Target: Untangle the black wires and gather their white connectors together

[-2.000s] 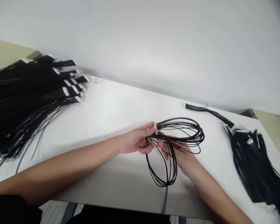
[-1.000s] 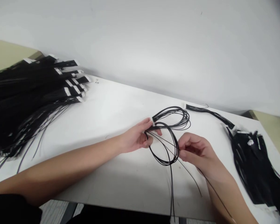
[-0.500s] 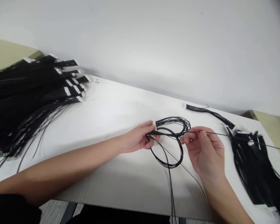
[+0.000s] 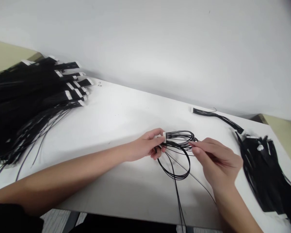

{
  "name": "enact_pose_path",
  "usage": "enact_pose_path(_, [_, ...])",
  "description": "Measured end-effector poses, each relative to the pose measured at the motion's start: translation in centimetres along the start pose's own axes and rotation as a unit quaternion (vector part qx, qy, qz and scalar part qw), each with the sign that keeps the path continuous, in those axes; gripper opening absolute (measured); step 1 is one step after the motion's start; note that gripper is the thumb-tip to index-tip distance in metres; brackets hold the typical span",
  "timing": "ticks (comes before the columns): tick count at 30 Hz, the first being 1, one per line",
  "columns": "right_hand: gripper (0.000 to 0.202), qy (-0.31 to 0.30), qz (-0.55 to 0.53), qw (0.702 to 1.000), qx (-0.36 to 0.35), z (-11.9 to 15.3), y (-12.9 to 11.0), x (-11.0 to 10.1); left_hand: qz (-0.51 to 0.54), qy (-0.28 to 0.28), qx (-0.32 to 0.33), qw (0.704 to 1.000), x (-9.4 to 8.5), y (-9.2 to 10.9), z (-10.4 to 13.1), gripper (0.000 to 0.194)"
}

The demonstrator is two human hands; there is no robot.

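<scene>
- Pinching the white connector (image 4: pixel 164 137) steadily suits the left hand (image 4: pixel 151 144), its thumb and fingers closed on that landmark – a firm but light hold should keep the wires from twisting.
- The right hand (image 4: pixel 220 161), just right of the connector, is closed to a narrow pinch at the outer bend of the black wires (image 4: pixel 174 143); I cannot tell how many strands it has.
- The wires loop rightward from the connector, with a lower loop (image 4: pixel 181 178) hanging below it. Best to draw strands gently – no tugging – so the loops stay even.
- Loose tails (image 4: pixel 177 194) trail below the connector; they could snag, so keep them apart.
- Further out on the white table (image 4: pixel 126 113), wire piles lie left (image 4: pixel 26 97) and right (image 4: pixel 262 171) of the connector.
</scene>
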State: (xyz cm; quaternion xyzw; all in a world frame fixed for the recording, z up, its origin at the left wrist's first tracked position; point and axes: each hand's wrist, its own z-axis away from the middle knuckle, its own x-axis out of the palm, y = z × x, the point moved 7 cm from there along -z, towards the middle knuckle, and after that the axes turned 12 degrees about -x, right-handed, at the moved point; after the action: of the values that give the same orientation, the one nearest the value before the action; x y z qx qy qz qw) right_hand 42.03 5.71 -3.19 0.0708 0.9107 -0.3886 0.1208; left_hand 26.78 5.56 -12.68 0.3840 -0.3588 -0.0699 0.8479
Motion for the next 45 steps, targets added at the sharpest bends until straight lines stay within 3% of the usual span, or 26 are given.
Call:
enact_pose_path(3, [0.011,-0.043,0.046,0.998,0.022,0.1,0.3,0.6,-0.024,-0.007,0.008,1.000,0.1,0.0,0.1,0.022])
enact_pose_path(10, [0.016,-0.050,0.050,0.991,0.118,0.3,1.3,0.3,-0.029,-0.028,0.022,0.999,0.3,0.3,0.3,0.023])
enact_pose_path(24, [0.015,-0.066,0.058,0.985,0.148,0.4,1.5,0.4,-0.027,-0.043,0.025,0.998,0.4,0.3,0.4,0.021])
enact_pose_path(45, [0.013,-0.052,0.013,0.963,0.263,1.1,2.5,0.3,-0.041,-0.031,0.027,0.998,0.3,0.3,0.3,0.024])
